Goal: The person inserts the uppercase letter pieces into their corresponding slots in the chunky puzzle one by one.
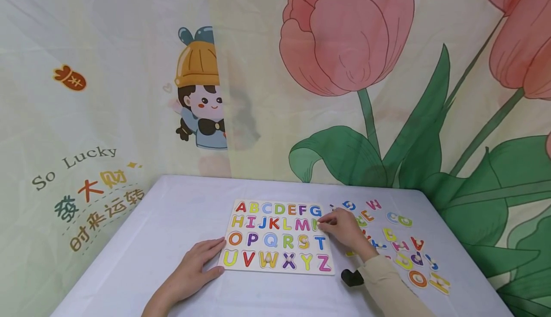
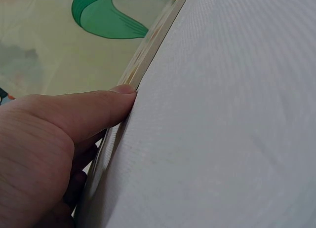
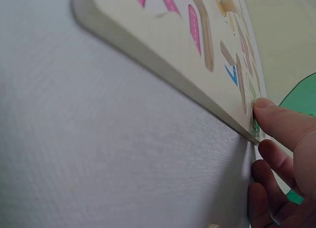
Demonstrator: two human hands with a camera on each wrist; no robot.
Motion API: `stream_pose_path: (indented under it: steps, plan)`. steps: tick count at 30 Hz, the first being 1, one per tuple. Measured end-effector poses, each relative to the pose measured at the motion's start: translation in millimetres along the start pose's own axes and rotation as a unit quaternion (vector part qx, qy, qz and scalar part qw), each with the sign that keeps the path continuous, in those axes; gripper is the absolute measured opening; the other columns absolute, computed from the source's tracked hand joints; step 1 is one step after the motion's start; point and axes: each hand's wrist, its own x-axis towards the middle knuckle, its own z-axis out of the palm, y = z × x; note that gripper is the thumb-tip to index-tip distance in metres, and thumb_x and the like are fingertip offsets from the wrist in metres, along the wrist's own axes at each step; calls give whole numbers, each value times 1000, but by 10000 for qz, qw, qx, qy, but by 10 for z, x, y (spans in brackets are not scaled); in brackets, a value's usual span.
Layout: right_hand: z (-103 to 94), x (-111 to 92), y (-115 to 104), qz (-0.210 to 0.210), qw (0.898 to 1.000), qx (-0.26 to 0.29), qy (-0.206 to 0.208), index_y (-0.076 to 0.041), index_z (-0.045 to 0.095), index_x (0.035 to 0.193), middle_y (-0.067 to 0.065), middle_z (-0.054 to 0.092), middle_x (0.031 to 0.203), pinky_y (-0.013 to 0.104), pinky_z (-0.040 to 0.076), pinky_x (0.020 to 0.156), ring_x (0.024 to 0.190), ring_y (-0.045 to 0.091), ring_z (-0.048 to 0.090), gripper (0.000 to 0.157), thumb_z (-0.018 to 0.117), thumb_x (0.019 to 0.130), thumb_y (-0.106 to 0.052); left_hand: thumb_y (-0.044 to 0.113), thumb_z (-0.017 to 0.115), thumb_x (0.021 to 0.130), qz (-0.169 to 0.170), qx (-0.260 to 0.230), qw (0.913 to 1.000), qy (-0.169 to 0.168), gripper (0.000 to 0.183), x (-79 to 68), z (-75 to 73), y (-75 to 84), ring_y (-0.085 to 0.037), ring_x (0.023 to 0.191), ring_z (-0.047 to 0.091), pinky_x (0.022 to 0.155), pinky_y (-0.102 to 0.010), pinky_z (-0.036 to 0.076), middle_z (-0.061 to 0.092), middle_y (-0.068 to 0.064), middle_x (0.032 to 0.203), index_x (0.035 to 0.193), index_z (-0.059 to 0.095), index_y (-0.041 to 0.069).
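Observation:
A wooden alphabet puzzle board [image 1: 275,275] lies flat on the table, its letters in four rows. Knobbed pieces sit in it at the S [image 1: 303,242], the W [image 1: 268,259] and the X [image 1: 289,260]. My left hand [image 1: 195,267] rests along the board's left edge with its fingers extended; in the left wrist view the thumb [image 2: 106,107] touches that edge. At the board's right side, my right hand [image 1: 344,228] pinches a green letter N piece [image 1: 315,224] over the N place, largely covered by the fingertips. The right wrist view has the thumb [image 3: 281,122] right at green there.
Several loose letter pieces lie scattered right of the board, among them an orange O [image 1: 417,278], a yellow H [image 1: 440,282] and a purple P [image 1: 416,258]. A small black object [image 1: 352,278] shows beside the right sleeve. A printed cloth backdrop [image 1: 258,68] hangs behind the table [image 1: 172,212].

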Motion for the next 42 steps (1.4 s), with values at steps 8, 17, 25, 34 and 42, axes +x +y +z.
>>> stream_pose_path:
  steps: [8, 17, 25, 34, 42]
  plan:
    - [39, -5, 9, 83, 9999, -18, 60, -20, 86, 104, -1, 63, 100, 32, 50, 79, 89, 17, 57, 12, 87, 91, -21, 47, 78, 95, 17, 9, 10000, -1, 71, -3, -14, 6, -27, 154, 35, 121, -64, 32, 47, 8, 163, 158, 53, 26]
    - [-65, -7, 15, 4, 9997, 45, -258, -19, 84, 111, -2, 69, 104, 34, 55, 83, 93, 16, 61, 17, 84, 94, -21, 47, 78, 95, 24, -33, 10000, -12, 71, -25, -21, 22, -28, 154, 35, 120, -65, 31, 48, 7, 163, 158, 53, 24]
    - [-361, 88, 116, -118, 9998, -131, 52, -12, 81, 121, 7, 72, 114, 35, 56, 81, 97, 23, 63, 24, 79, 98, -17, 47, 78, 94, -8, -47, 10000, 1, 71, -25, -20, 31, -28, 154, 36, 120, -64, 32, 48, 7, 162, 158, 54, 25]
    - [-500, 216, 308, -608, 9958, -503, 466, -2, 80, 118, 11, 72, 102, 40, 55, 79, 89, 25, 64, 23, 78, 96, -10, 44, 77, 96, 270, -89, 9996, 37, 70, -6, -17, 10, -27, 154, 37, 122, -62, 31, 48, 9, 162, 158, 54, 19]
    - [-406, 296, 297, -211, 9973, -539, 453, -4, 81, 116, 11, 70, 104, 43, 54, 83, 93, 26, 62, 24, 80, 95, -16, 46, 77, 96, 306, -72, 9995, 75, 70, -16, -14, -7, -28, 154, 37, 122, -63, 31, 48, 9, 162, 157, 55, 19]
